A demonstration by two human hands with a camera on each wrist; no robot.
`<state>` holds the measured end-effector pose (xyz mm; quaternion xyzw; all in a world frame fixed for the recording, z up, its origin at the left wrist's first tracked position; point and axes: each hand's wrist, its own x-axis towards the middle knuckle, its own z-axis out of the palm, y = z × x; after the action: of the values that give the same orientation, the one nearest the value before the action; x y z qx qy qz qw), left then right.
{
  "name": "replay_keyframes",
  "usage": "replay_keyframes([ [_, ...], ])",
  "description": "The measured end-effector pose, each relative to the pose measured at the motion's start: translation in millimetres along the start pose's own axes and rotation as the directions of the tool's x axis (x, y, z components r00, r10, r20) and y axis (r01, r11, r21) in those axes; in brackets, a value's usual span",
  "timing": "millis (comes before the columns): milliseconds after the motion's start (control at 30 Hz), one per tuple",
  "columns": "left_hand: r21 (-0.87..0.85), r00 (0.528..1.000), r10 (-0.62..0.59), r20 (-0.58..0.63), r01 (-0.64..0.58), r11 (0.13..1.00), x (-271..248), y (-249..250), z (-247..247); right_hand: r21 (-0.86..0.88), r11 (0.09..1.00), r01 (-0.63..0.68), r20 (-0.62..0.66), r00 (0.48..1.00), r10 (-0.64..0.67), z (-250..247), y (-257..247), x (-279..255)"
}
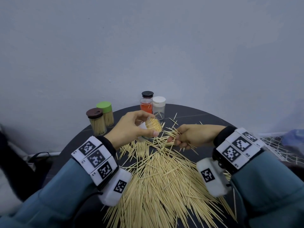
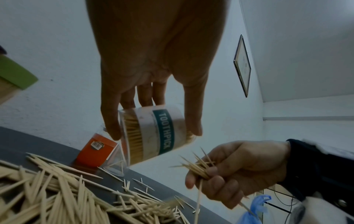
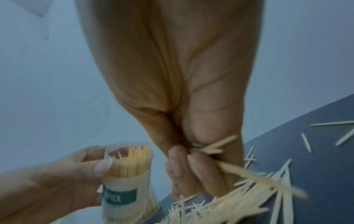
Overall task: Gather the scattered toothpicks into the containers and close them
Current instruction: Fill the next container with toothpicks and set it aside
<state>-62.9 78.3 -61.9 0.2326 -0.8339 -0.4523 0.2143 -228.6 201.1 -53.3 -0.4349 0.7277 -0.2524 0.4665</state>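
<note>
My left hand (image 1: 131, 127) holds a clear, lidless toothpick container (image 1: 152, 127) (image 2: 153, 133) (image 3: 126, 171) above the dark round table (image 1: 205, 119), tilted with its mouth toward the right. It is packed with toothpicks and bears a teal "TOOTHPICK" label. Just right of it, my right hand (image 1: 189, 135) (image 2: 229, 174) (image 3: 191, 159) grips a small bundle of toothpicks (image 1: 171, 134) (image 2: 197, 166), tips pointing at the container's mouth. A big heap of loose toothpicks (image 1: 161, 181) (image 2: 57, 197) (image 3: 249, 197) covers the table in front of me.
At the table's back left stand two closed, filled containers, one with a brown lid (image 1: 96, 121) and one with a green lid (image 1: 106, 113). At the back centre stand an orange-labelled jar (image 1: 146, 106), a black-lidded one (image 1: 147, 94) and a nearly empty white-lidded one (image 1: 158, 106).
</note>
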Motion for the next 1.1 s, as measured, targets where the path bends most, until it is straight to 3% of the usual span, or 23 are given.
replay_keyframes([
  [133,-0.022,1.0,0.0,0.003,0.0,1.0,-0.6,-0.1,-0.4,0.147,0.983,0.109,0.005,0.994,-0.111,-4.3,-6.1,2.8],
  [267,-0.076,1.0,-0.012,0.008,0.013,0.997,-0.8,-0.7,0.9,0.423,0.86,0.284,-0.132,0.959,-0.252,-4.1,-19.4,6.0],
  [433,-0.123,0.999,-0.018,0.04,0.023,0.992,-2.4,1.3,4.9,0.612,0.537,0.58,-0.396,0.813,-0.426,4.0,-42.9,4.0],
  [500,-0.179,0.998,-0.033,0.057,0.043,0.983,-1.4,1.3,7.2,0.578,0.48,0.66,-0.485,0.751,-0.449,8.4,-45.2,4.2],
  [600,-0.277,0.995,-0.056,0.086,0.077,0.958,-1.9,4.5,10.4,0.471,0.516,0.716,-0.541,0.696,-0.472,19.2,-41.0,7.5],
  [667,-0.342,0.994,-0.061,0.095,0.09,0.936,-2.3,8.0,11.7,0.406,0.568,0.716,-0.537,0.689,-0.486,27.0,-35.3,11.1],
  [967,-0.407,0.996,-0.05,0.079,0.078,0.91,-2.4,9.3,7.1,0.361,0.74,0.568,-0.407,0.81,-0.422,37.5,-29.7,11.2],
  [1100,-0.391,0.995,-0.041,0.087,0.072,0.918,-3.8,12.0,6.1,0.324,0.758,0.565,-0.404,0.808,-0.429,32.7,-30.6,10.1],
])
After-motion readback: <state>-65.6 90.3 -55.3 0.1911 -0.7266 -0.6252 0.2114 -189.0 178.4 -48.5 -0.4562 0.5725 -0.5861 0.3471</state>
